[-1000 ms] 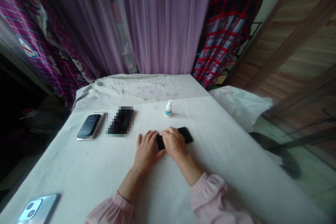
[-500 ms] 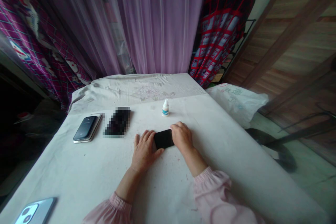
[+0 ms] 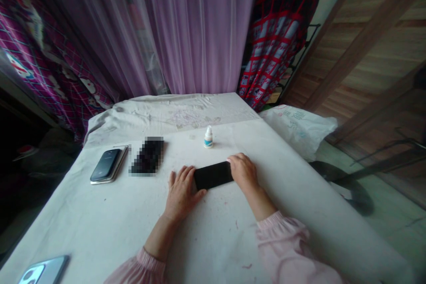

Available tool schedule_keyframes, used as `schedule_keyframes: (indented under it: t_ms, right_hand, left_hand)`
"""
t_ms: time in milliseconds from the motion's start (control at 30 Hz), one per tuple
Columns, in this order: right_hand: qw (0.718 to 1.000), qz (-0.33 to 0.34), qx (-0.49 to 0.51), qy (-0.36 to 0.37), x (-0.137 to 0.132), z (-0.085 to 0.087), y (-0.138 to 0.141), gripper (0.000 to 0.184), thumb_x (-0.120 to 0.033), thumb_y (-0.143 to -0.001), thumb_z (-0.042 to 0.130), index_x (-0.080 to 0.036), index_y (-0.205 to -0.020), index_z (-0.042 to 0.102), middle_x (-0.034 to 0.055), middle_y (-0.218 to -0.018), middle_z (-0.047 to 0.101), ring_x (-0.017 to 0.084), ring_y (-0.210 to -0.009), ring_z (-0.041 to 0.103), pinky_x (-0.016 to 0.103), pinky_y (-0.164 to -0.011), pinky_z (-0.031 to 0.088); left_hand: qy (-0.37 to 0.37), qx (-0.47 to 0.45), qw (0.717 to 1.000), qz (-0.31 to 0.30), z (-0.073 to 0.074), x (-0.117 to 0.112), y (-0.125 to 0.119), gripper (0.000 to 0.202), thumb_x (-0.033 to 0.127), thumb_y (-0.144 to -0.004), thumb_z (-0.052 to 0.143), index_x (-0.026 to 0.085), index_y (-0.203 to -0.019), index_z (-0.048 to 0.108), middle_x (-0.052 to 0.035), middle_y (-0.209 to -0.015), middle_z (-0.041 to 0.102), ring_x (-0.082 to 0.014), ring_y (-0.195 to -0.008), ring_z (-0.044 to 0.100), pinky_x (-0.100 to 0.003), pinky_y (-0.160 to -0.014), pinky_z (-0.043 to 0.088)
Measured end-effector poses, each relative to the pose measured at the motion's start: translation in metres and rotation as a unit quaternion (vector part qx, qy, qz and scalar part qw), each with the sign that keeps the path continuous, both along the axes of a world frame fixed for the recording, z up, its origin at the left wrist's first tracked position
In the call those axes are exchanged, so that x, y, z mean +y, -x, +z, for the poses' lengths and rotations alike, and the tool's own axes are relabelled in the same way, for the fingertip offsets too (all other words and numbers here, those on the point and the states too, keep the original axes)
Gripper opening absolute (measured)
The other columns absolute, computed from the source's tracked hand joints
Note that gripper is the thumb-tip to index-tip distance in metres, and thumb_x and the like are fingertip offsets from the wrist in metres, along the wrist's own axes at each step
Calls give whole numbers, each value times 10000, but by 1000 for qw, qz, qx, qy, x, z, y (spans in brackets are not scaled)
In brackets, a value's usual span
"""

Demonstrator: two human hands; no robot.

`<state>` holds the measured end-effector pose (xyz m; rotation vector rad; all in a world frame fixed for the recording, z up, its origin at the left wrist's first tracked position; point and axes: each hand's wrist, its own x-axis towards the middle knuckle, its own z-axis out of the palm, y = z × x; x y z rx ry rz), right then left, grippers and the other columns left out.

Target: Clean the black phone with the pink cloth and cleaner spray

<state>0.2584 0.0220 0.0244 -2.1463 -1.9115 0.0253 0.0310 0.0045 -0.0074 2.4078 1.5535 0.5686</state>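
A black smartphone (image 3: 213, 175) lies flat on the white-covered table (image 3: 140, 222), its dark face up. My left hand (image 3: 181, 190) grips its left end, with the thumb at the near edge and the fingers at the far edge. At the right end, my right hand (image 3: 245, 173) rests with its fingers curled down; a small pale bit shows at the fingertips, and anything under them is hidden. Just beyond the phone stands a small white bottle (image 3: 208, 138) with a blue label, upright and touched by neither hand.
To the left, a dark phone (image 3: 105, 164) lies on a paler flat item. Beside it is a dark, pixelated rectangle (image 3: 149, 155). A light blue phone (image 3: 49, 270) lies at the near left corner. A white plastic bag (image 3: 299, 126) is beyond the table's right edge.
My right hand has slid right along the smartphone to its right end, uncovering more of the dark face. My left hand keeps its grip on the left end.
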Motion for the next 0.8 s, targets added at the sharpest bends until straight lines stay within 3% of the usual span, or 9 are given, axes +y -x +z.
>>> schedule_keyframes:
  t_ms: [167, 467, 800]
  right_hand:
    - [1000, -21, 2, -14, -3, -3, -1, 273, -200, -951, 444, -213, -975, 715, 82, -965, 671, 188, -880, 590, 272, -758, 394]
    - [991, 125, 39, -17, -19, -2, 59, 271, -194, -959, 438, -237, -1014, 700, 65, -986, 660, 193, -947, 567, 278, -826, 405]
    - [999, 27, 30, 5, -10, 2, 16, 262, -230, -966, 447, -228, -1021, 703, 76, -1001, 667, 181, -911, 599, 267, -761, 415]
  left_hand:
    - [5, 11, 1000, 2, 1, 0, 0, 618, 417, -823, 644, 207, -1366, 438, -134, -1406, 513, -324, -1355, 381, -615, -1117, 173]
    - [-4, 14, 1000, 3, 0, 0, 0, 625, 450, -812, 653, 214, -1355, 453, -138, -1403, 515, -340, -1347, 390, -624, -1104, 195]
    - [17, 12, 999, -33, -3, 1, 7, 651, 421, -812, 658, 201, -1379, 426, -137, -1450, 466, -339, -1380, 345, -611, -1123, 184]
